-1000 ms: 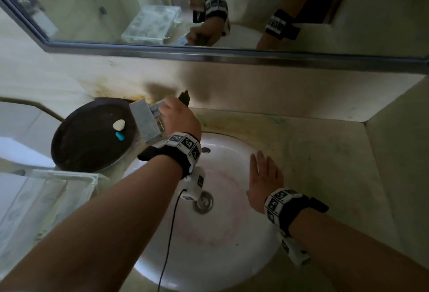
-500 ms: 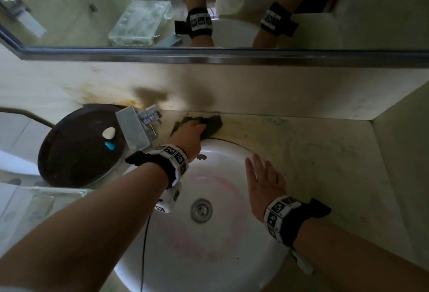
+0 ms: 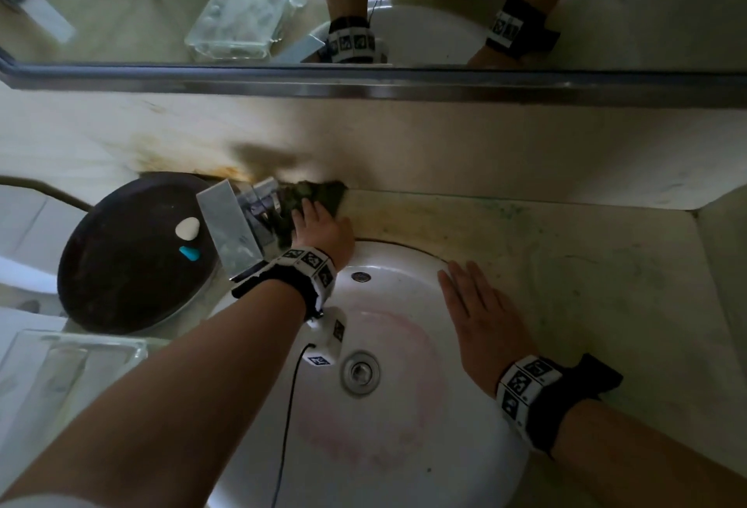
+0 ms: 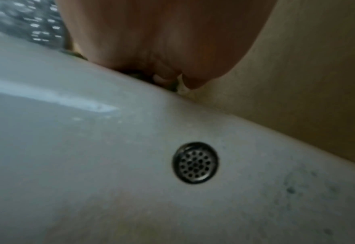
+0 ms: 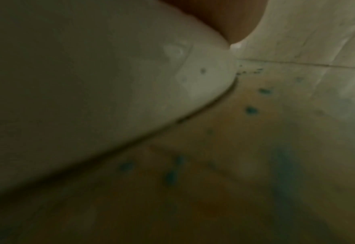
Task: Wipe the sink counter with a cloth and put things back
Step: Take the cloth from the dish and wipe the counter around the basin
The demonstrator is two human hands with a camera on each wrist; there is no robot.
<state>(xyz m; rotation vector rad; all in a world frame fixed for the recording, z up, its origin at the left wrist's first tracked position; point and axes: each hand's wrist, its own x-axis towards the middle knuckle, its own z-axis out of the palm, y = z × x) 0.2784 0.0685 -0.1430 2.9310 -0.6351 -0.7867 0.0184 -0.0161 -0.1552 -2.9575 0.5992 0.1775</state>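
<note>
1. While the left hand [image 3: 323, 230] pressed the cloth [image 3: 313, 194] down, that dark green rag sat on the counter [image 3: 566, 265] strip behind the sink [image 3: 404, 467], bunched against the tap [image 3: 258, 200] and the back wall. Looked like the spot to get grime out of that corner.
2. Grip: fingers lay over the cloth, pushing down, but whether they were flat or curled into it can't be told from the head view or the blurry wrist view.
3. Right hand [image 3: 481, 325] lay flat, fingers straight and close together, on the sink rim, holding nothing. Probably just bracing for the lean.
4. Textures: pale stone-like counter with blue-green specks and yellowish staining, a smooth white round sink with a metal drain [image 3: 359, 372], and a boxy metal tap.
5. Left of the tap sat a dark round tray [image 3: 121, 285] with a white pebble [image 3: 187, 228] and a blue one [image 3: 189, 253]. Likely still to go back.
</note>
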